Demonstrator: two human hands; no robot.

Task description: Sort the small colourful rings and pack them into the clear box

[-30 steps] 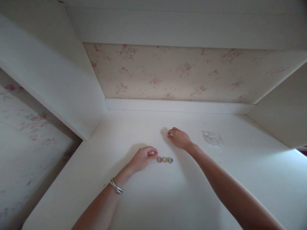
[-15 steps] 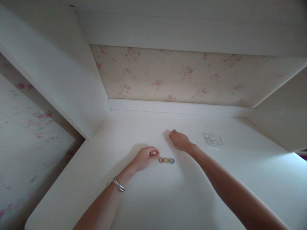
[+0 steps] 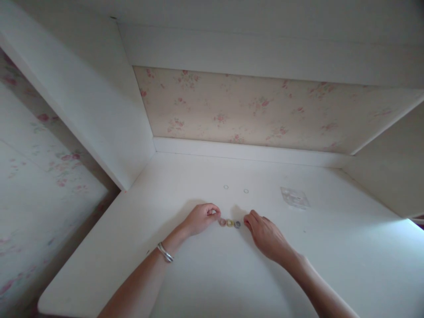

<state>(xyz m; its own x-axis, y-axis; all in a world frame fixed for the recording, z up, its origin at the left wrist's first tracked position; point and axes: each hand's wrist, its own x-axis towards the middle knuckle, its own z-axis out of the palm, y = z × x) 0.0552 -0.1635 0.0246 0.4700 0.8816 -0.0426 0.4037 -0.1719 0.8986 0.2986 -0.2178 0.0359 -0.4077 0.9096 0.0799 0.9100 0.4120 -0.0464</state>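
Three small rings lie in a row on the white desk: a pink ring, a yellow ring and a grey-blue ring. My left hand, with a silver bangle on its wrist, rests curled at the row's left end, thumb and forefinger pinched beside the pink ring. My right hand lies flat just right of the row, fingertips close to the grey-blue ring and nothing in it. Two small clear rings lie farther back, apart from both hands.
A small clear plastic bag lies at the back right of the desk. White side panels close in the desk on the left and right, with flowered wallpaper behind and a shelf overhead.
My right hand has drawn back from the far clear rings to the right end of the coloured row. Both clear rings now lie uncovered. My left hand has stayed put.
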